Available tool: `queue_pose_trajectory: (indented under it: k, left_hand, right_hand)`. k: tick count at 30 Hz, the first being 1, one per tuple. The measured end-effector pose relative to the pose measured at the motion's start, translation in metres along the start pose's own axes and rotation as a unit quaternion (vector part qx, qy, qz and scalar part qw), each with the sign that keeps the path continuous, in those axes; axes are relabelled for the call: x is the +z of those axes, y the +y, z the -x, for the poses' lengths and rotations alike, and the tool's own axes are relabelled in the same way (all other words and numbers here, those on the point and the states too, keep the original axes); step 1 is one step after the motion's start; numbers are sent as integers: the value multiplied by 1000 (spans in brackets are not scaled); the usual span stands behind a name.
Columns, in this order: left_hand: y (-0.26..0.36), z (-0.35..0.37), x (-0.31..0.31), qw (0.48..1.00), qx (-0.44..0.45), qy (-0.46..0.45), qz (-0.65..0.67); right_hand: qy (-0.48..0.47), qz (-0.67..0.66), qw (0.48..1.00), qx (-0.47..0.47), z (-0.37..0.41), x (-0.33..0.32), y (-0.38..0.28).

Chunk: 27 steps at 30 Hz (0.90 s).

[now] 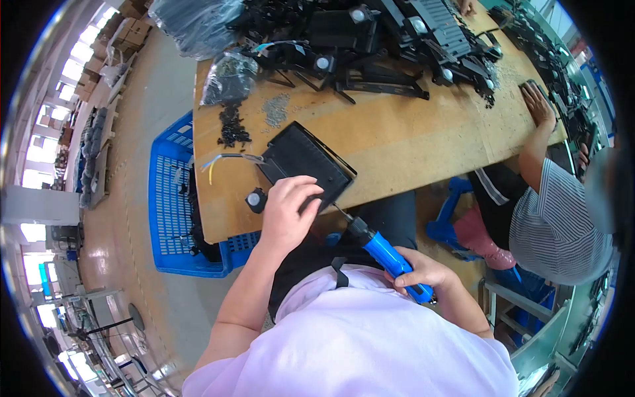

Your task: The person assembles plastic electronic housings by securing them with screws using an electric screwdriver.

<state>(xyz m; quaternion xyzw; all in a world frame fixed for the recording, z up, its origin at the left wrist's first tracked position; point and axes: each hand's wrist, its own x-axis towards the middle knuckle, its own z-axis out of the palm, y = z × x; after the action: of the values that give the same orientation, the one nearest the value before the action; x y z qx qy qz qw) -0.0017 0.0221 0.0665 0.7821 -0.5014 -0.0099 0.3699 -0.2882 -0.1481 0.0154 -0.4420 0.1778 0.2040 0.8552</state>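
A black rectangular housing (301, 155) lies at the table's front edge, with several coloured wires (228, 157) coming out of its left side. My left hand (291, 208) rests on its near corner, fingers curled over it and thumb towards the near edge. In my right hand (426, 274) is a blue electric screwdriver (387, 255), gripped by its rear end. Its thin bit points up and left, close to the housing's near right corner; whether it touches cannot be made out. A small black part with a round pale face (254, 199) sits left of my left hand.
Piles of black screws (233, 126) and silver screws (275, 109) lie on the wooden table (423, 145). Black frames and housings (344, 40) crowd its back, beside plastic bags (198, 26). A blue crate (169, 218) stands left. A co-worker in a striped top (559, 225) sits right.
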Motion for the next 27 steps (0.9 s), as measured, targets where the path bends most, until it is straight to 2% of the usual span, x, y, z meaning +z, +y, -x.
queue_pose_trajectory:
  k: [1, 3, 5, 6, 8, 9, 10, 11, 13, 16, 19, 23, 27]
  left_hand:
    - [-1, -5, -13, 999, -13, 33, 40]
    - [-9, -21, -52, 980, 27, 192, -34]
    - [-47, -30, -85, 938, -166, 296, 70]
    - [-68, -42, -96, 919, -191, 329, 101]
    - [-122, -61, -105, 942, -191, 275, 18]
    - [-142, -67, -105, 955, -200, 213, -50]
    - [-161, -68, -101, 968, -162, 166, -97]
    - [-181, -70, -94, 971, -174, 134, -92]
    - [-200, -79, -96, 958, -275, 61, -55]
    - [-213, -83, -95, 977, -180, 19, -117]
    - [-217, -87, -95, 977, -157, -59, -134]
    - [-223, -90, -88, 983, -71, -75, -154]
    - [-222, -94, -84, 975, -67, -68, -199]
  right_hand:
    - [1, -2, 1000, 0, -1, -2, 2]
    - [-2, -7, 1000, 4, -1, -4, 4]
    - [0, -22, 1000, 2, -3, -5, 8]
    - [-6, -21, 1000, 1, -3, -4, 7]
    - [-16, -25, 1000, 1, -3, -4, 4]
    - [-9, -23, 1000, 8, -2, -3, 3]
    - [-3, -20, 1000, 13, -2, -3, 2]
    - [5, -19, 1000, 19, -2, -2, 0]
    - [8, -20, 1000, 19, -2, -1, 1]
    - [17, -22, 999, 21, -3, 0, 1]
    - [16, -23, 999, 26, -4, 1, -1]
    - [22, -11, 999, 29, -4, -1, 1]
    - [25, 0, 999, 31, -3, -1, -1]
